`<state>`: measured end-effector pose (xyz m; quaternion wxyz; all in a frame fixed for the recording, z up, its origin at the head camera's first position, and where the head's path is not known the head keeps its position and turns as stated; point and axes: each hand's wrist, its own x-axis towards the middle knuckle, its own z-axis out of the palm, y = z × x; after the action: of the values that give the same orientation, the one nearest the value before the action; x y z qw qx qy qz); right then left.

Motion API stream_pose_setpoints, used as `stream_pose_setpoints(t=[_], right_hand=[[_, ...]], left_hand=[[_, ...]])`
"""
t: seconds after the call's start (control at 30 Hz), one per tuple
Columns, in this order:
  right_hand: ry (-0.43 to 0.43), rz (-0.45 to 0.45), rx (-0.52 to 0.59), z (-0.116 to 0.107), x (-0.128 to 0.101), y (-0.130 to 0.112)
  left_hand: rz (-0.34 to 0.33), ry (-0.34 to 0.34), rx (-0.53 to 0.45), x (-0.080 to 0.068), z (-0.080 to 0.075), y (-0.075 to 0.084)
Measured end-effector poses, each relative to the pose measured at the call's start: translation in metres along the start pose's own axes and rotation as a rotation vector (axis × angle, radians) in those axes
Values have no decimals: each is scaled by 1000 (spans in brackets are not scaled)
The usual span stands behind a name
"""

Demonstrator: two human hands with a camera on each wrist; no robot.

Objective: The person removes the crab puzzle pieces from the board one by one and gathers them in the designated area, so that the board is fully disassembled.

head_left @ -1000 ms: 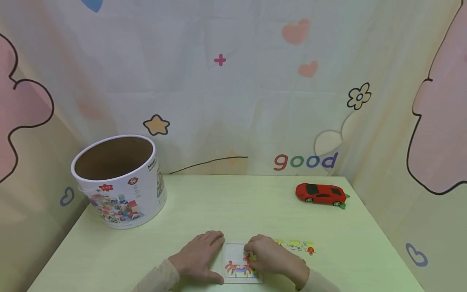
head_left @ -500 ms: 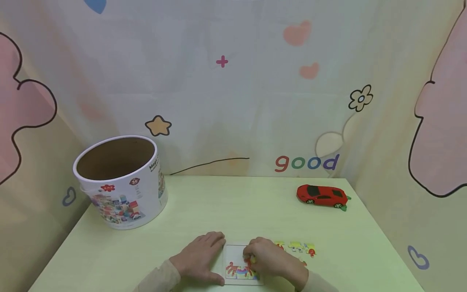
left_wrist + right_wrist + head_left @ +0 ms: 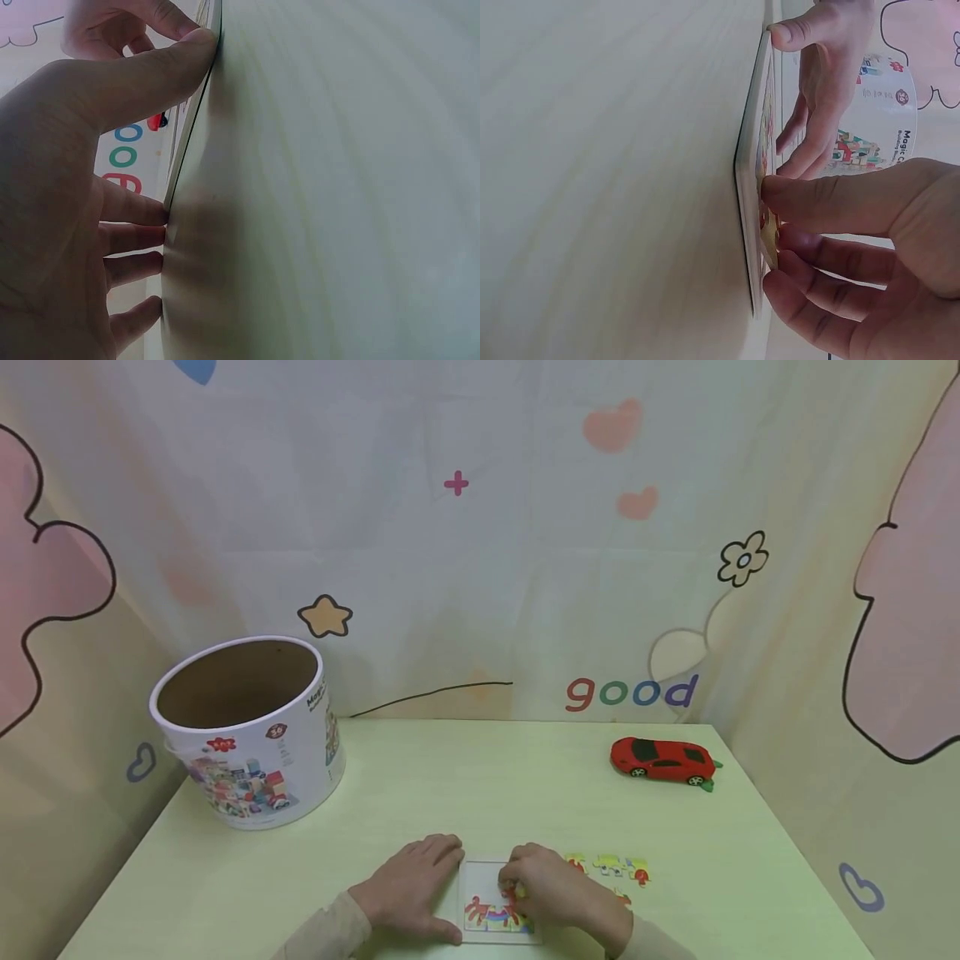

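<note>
A white puzzle board (image 3: 482,877) lies flat near the table's front, with joined red, yellow and rainbow-coloured pieces (image 3: 497,920) along its near side. My left hand (image 3: 411,887) rests at the board's left edge, fingers spread; in the left wrist view its thumb (image 3: 157,79) touches that edge. Over the right part of the board, my right hand (image 3: 553,887) pinches a puzzle piece (image 3: 770,244) between thumb and fingers. The piece is tilted against the board's surface in the right wrist view. Much of it is hidden by the fingers.
Several loose puzzle pieces (image 3: 611,865) lie right of the board, beyond the right wrist. A large white toy bucket (image 3: 300,777) stands at the back left. A red toy car (image 3: 663,761) sits at the back right, with something green behind it. A printed curtain (image 3: 480,568) surrounds the table.
My right hand shifts only slightly over the board, still pinching the piece. More of the loose piece beside the right wrist shows now. The left hand stays at the board's edge.
</note>
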<state>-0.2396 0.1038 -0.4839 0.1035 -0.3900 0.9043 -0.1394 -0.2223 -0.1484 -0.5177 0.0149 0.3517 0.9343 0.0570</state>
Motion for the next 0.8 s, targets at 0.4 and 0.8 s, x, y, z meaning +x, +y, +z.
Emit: stream_pose_setpoints(t=[0.4, 0.8], right_hand=[[-13, 25, 0, 1, 1, 0], [27, 29, 32, 2, 0, 3]], left_hand=[[1, -1, -13, -1, 0, 0], [12, 18, 6, 0, 0, 1]])
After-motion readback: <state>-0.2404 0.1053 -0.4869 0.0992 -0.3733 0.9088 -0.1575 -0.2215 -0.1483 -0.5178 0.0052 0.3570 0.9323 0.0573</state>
